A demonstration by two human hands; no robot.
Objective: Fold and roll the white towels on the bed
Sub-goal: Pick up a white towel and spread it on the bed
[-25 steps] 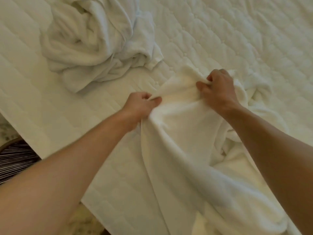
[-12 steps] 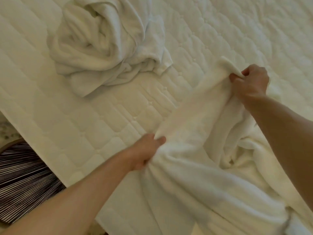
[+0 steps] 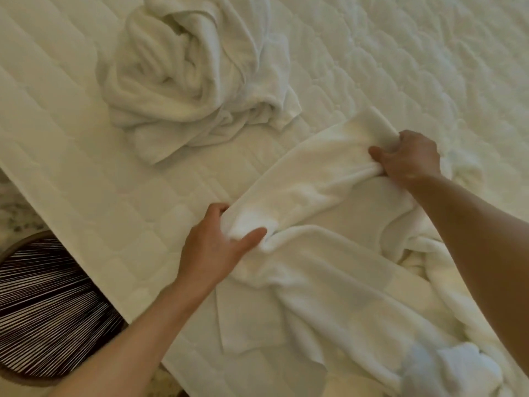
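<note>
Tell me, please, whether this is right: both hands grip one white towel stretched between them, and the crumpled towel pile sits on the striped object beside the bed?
Not quite: the head view shows the crumpled towel pile lying on the bed, not on the striped object. The left hand and right hand do both grip one white towel stretched between them.

White towel, white crumpled towel pile, cream quilted bed, black-and-white striped basket.
</note>
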